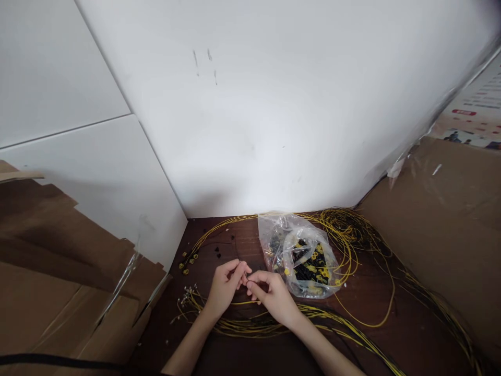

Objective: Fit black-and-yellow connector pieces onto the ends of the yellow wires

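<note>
My left hand point(226, 288) is pinched closed on a thin black wire point(236, 249), which sticks up beyond the fingertips. Close beside it, my right hand point(273, 296) also has its fingers pinched together; the small piece between them is mostly covered by the fingertips. Below both hands runs a bundle of yellow and black wires point(250, 330), with small metallic ends point(188, 297) fanned out at the left. A clear plastic bag point(270, 230) holding many small black and yellow parts point(311, 266) lies just right of my hands.
A coil of yellow wire point(340, 222) sits behind the bag, with strands ending in yellow pieces point(186, 271) on the left. Small black pieces point(217, 253) dot the brown tabletop point(246, 232). Cardboard stands left point(70, 271) and right point(438, 224); a white wall point(250, 115) rises behind.
</note>
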Tool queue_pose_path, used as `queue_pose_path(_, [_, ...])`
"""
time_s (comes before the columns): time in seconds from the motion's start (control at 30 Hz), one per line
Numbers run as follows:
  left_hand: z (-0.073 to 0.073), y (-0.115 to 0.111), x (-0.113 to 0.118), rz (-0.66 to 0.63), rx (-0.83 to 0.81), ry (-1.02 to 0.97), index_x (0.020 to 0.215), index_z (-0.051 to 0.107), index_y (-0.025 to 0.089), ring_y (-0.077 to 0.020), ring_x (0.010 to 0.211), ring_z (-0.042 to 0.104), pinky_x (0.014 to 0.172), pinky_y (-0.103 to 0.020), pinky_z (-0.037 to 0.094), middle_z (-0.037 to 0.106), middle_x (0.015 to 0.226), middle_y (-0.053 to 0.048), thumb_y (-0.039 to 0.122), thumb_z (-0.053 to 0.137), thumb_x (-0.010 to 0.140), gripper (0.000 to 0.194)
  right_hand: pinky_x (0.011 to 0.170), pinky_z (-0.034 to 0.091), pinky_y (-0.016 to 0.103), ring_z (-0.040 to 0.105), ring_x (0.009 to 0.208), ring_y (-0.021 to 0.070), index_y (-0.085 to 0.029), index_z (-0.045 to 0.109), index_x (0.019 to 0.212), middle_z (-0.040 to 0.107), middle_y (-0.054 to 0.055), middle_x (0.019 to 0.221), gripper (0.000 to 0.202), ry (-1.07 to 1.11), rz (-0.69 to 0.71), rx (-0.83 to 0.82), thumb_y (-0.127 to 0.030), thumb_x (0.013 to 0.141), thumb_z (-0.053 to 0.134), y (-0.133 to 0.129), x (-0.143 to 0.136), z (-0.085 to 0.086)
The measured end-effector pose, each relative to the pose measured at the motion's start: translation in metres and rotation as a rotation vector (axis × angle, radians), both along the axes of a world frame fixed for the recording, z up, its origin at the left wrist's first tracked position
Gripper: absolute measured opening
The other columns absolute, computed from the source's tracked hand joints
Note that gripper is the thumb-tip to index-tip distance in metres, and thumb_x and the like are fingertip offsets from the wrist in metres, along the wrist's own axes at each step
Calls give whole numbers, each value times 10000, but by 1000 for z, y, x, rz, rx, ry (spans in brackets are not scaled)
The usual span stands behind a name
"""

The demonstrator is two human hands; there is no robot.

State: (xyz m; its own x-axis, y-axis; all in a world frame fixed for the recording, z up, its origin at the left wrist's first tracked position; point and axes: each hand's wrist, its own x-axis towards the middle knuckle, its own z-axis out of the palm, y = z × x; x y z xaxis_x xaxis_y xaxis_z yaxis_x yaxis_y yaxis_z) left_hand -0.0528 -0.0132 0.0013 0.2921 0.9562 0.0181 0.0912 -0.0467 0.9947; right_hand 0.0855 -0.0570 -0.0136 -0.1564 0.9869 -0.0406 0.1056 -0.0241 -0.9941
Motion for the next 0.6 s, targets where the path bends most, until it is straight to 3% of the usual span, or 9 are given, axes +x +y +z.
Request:
queue_pose_path(0.2, [0,5,-8,251,10,-125,709,623,118,-64,431,403,418,-187,313,499,538,15,457,528,800,364,462,440,200,534,538,104,-141,650,798,599,28,653,313,12,-31,-36,-433,803,537,-1,-2,1])
queue_pose_path(0.4, [2,1,-6,-41,126,97,671,651,118,-97,514,500,471,-194,383,565,588,-22,357,573,786,276,456,434,197,514,526,94,-140,646,737,580,21,653,330,14,-21,6,-438,812,526,-1,-1,1])
queue_pose_path(0.47, [2,-1,-4,-22,170,117,652,653,120,-102,529,512,468,-192,386,564,602,-25,338,576,786,267,457,436,197,516,527,94,-139,648,740,584,22,660,323,10,-15,7,-430,813,526,-1,-1,0])
queue_pose_path(0.6, [3,3,-8,178,108,35,713,653,122,-72,433,442,445,-194,366,552,567,0,361,545,804,278,472,456,206,535,532,99,-136,659,795,602,28,671,323,22,-25,-35,-432,805,531,0,0,-2])
